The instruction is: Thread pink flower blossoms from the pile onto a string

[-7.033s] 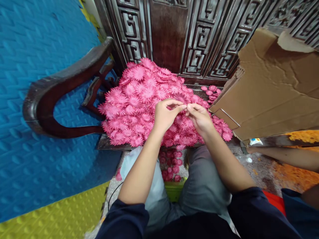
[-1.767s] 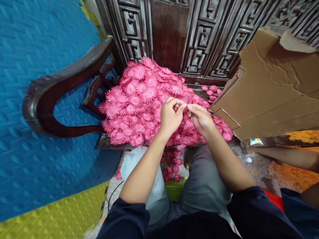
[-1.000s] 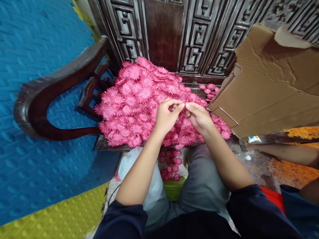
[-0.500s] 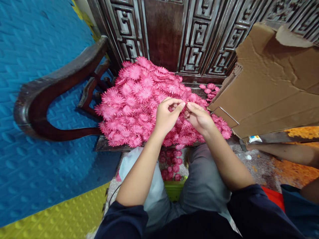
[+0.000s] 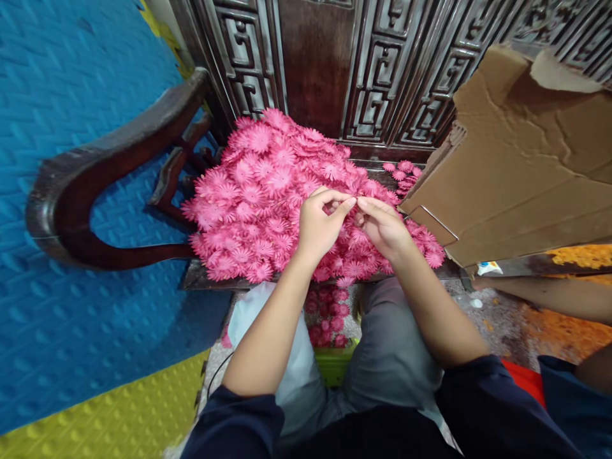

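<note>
Both hands meet just in front of the near slope of the pile of pink flower pieces [image 5: 268,191], which serves as the landmark here. The left hand [image 5: 318,224] curls with thumb and forefinger pressed together, pinching something small and pink at the fingertips; the right hand [image 5: 382,226] does the same from the other side, so the two pinches touch tip to tip. What they hold is too small to make out clearly; it looks like one flower piece [image 5: 351,207] from the heap.

The pile covers most of the dark wooden seat [image 5: 201,275] and reaches back to the carved wooden panel [image 5: 382,76] behind it. It is large and looks barely thinned, so by this view most of the pieces remain to be handled. Below the pile's near edge, between the person's knees, a smaller batch of pink flowers [image 5: 329,315] lies in a green container [image 5: 335,363], possibly the finished share, much smaller than the heap.

Right of the pile leans a torn cardboard sheet [image 5: 521,166]. Below the cardboard another person's forearm [image 5: 540,296] crosses near orange material [image 5: 559,325]. Left of the pile curves the chair's armrest [image 5: 119,153] over blue foam matting [image 5: 71,191].

No readable writing shows; a small white label [image 5: 488,268] beneath the cardboard is too blurred to read.
</note>
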A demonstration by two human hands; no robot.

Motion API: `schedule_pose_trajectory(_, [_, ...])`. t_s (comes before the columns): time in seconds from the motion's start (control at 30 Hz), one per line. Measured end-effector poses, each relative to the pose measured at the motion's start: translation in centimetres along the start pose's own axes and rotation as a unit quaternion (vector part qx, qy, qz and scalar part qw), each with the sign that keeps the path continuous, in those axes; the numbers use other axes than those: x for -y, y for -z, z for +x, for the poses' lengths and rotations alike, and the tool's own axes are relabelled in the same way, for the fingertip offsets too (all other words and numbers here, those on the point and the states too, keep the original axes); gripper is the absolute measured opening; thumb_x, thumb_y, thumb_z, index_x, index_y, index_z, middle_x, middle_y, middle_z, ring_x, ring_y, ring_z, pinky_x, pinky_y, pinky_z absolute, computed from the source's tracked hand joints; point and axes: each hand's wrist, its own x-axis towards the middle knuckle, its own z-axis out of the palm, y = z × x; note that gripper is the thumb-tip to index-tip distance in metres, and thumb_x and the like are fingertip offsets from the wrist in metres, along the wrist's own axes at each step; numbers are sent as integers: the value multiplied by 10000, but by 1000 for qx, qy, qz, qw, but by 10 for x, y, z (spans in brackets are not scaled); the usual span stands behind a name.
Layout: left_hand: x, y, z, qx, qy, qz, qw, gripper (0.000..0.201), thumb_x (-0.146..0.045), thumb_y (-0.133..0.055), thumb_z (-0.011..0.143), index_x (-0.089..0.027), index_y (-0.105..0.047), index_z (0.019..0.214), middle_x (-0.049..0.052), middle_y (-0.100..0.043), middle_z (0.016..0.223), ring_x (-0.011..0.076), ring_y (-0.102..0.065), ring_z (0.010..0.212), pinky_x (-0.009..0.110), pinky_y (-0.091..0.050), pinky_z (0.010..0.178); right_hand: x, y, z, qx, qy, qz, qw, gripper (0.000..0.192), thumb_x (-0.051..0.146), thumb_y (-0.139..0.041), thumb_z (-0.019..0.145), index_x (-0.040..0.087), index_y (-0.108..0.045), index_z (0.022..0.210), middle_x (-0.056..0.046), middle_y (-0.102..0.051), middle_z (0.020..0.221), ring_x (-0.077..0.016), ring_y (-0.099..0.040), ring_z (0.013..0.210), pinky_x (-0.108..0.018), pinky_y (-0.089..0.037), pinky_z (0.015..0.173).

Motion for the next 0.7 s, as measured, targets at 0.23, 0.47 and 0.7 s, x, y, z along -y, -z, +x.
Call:
schedule_pose_trajectory(0.23, [-2,0,-1,0,-31,45,998,72,-130,-639,748,-164,-664,689,-16,-580,670,95,-516,646,237,-434,652,-1,0,1,-4,8,-1,1000,213,335,-817,498,210,-712,634,54,-559,537,-50,-436,526,-218,-338,518])
schedule_pose_trajectory(0.47, [-1,-1,-3,4,-53,80,995,79,-145,-619,764,-174,-678,721,-18,-552,669,100,-509,651,244,-424,660,-2,-1,1,-3,12,-6,1000,216,340,-809,515,202,-706,646,52,-539,521,-47,-435,518,-205,-330,509])
schedule_pose_trajectory(0.7, [-2,-2,-3,6,-49,89,995,92,-170,-607,776,-178,-686,728,-16,-546,665,106,-508,650,253,-419,659,-3,-1,1,5,28,-25,999,203,343,-770,587,192,-674,684,49,-519,563,-54,-424,543,-220,-330,532])
